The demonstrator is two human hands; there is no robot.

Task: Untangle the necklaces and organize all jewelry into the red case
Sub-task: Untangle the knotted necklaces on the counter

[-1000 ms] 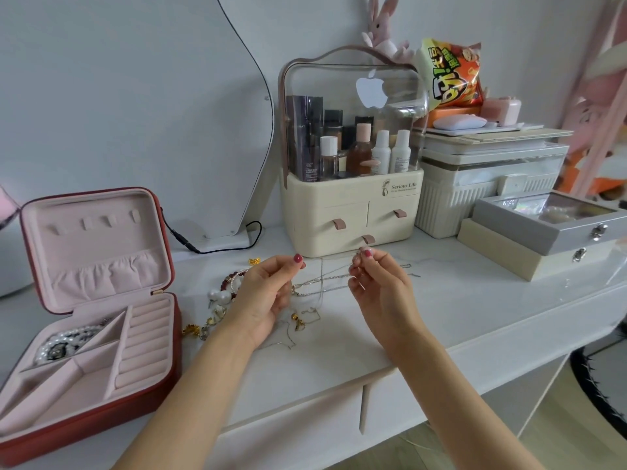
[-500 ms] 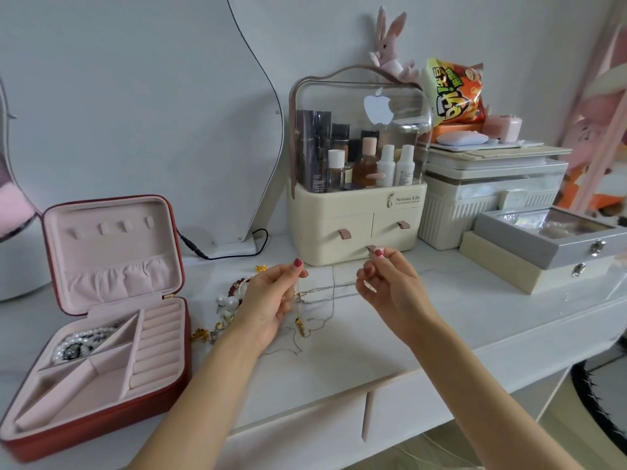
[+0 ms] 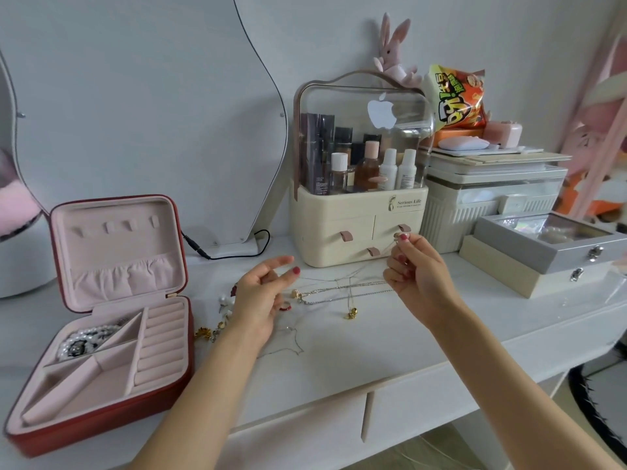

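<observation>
Right hand (image 3: 419,278): raised above the desk (image 3: 356,354), fingertips pinching a thin chain that runs down to the necklaces (image 3: 342,293). Left hand (image 3: 263,296): palm up, fingers loosely spread, grasping nothing that I can see. Necklaces: tangled on the desk between both hands. Red case (image 3: 101,334): open at left, pearls (image 3: 84,339) in its rear compartment.

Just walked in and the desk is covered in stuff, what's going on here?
A person is sorting jewelry on a white desk. Their right hand pinches a thin chain and lifts it from the tangled necklaces, while the left hand hovers beside them with relaxed fingers. The open red case at the left holds only a pearl piece.
</observation>
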